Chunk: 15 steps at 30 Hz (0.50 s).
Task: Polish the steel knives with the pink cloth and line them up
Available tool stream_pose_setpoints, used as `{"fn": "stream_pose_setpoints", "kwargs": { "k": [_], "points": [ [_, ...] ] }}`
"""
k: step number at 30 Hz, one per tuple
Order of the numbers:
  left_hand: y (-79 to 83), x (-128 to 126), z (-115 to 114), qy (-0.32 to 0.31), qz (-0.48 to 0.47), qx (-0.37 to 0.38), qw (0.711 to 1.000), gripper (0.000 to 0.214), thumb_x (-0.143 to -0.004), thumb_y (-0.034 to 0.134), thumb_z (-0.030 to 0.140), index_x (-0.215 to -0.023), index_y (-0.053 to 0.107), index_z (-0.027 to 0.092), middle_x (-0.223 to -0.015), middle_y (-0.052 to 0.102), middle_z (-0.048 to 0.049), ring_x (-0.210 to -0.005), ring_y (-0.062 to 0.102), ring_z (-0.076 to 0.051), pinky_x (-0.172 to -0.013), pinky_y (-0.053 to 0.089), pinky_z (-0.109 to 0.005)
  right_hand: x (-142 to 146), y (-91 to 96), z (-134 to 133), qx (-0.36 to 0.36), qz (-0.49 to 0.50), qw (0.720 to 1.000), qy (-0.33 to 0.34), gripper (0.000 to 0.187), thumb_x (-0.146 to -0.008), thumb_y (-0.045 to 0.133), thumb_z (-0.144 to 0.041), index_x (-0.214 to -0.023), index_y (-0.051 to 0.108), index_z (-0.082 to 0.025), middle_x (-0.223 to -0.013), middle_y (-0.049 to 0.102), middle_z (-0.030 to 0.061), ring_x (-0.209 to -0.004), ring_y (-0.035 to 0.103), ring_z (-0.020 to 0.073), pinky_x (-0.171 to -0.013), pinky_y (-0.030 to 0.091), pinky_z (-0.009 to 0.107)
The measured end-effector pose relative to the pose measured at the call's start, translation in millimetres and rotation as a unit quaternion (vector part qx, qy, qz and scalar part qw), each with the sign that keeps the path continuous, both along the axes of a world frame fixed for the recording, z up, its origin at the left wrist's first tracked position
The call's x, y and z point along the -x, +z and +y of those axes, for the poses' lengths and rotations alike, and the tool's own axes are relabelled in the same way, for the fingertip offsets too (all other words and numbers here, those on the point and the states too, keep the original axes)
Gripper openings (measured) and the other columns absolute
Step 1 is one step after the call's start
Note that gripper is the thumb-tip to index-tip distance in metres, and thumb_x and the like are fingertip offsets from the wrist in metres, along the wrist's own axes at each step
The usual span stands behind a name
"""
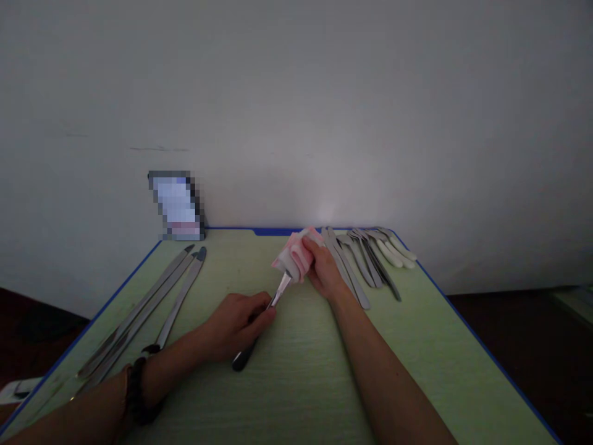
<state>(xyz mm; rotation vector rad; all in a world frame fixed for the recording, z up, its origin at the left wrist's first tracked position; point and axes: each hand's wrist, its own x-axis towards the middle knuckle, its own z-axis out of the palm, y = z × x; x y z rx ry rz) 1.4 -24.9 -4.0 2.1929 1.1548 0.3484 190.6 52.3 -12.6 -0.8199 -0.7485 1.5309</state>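
Note:
My left hand (238,324) grips a dark-handled piece of cutlery (281,288) over the middle of the table. Its handle end points toward me, and its bare metal neck runs up into a pink and white cloth (296,254). Folded around the far end, the cloth hides what kind of cutlery it is. My right hand (324,269) is closed on the cloth, with the thumb on top. Left of my left hand lie several long metal knives (188,281). Close beside my right hand are two more knives (345,269).
Several spoons and other cutlery (364,262), some with white handles (389,253), lie at the far right of the green table (296,383). A pixelated phone-like screen (178,204) leans at the back left. The grey wall (296,123) stands behind the blue edge.

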Motion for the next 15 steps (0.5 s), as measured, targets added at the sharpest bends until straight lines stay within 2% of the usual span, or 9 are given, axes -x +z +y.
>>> {"fn": "stream_pose_setpoints", "kwargs": {
  "k": [5,9,12,15],
  "points": [
    [-0.2,-1.1,0.4,0.007,0.002,0.000,1.000,0.031,-0.091,0.034,0.041,-0.069,0.041,0.020,-0.054,0.036,0.0073,-0.048,0.039,-0.010,-0.050,0.026,-0.022,1.3,-0.9,0.7,-0.001,-0.001,1.000,-0.002,0.021,-0.066,0.074,-0.038,-0.067,0.065,-0.019,-0.064,0.065,-0.0025,-0.062,0.057,0.0116,-0.061,0.046,0.023],
    [-0.5,-1.5,-0.2,0.009,-0.005,0.000,1.000,0.030,-0.090,0.036,0.039,-0.068,0.041,0.020,-0.054,0.037,0.0071,-0.048,0.037,-0.010,-0.049,0.026,-0.022,-1.0,-4.0,4.2,0.007,0.036,0.999,-0.027,0.018,-0.069,0.072,-0.037,-0.072,0.066,-0.020,-0.071,0.067,-0.0024,-0.067,0.060,0.0114,-0.066,0.048,0.022],
    [-1.1,-1.0,0.4,0.022,-0.044,0.029,0.998,0.030,-0.090,0.036,0.039,-0.067,0.041,0.020,-0.053,0.036,0.0072,-0.048,0.036,-0.010,-0.048,0.026,-0.021,-3.6,-4.8,6.8,0.025,0.076,0.996,-0.041,0.017,-0.070,0.069,-0.035,-0.076,0.066,-0.020,-0.077,0.069,-0.0021,-0.071,0.061,0.0120,-0.069,0.050,0.023],
    [-2.2,0.1,1.3,0.063,-0.090,0.039,0.993,0.030,-0.088,0.038,0.039,-0.065,0.041,0.020,-0.052,0.033,0.0081,-0.047,0.034,-0.009,-0.047,0.025,-0.020,-4.2,-4.3,7.3,0.019,0.088,0.995,-0.033,0.014,-0.070,0.067,-0.031,-0.076,0.066,-0.019,-0.078,0.069,-0.0018,-0.073,0.061,0.0124,-0.071,0.049,0.023]
  ]
}}
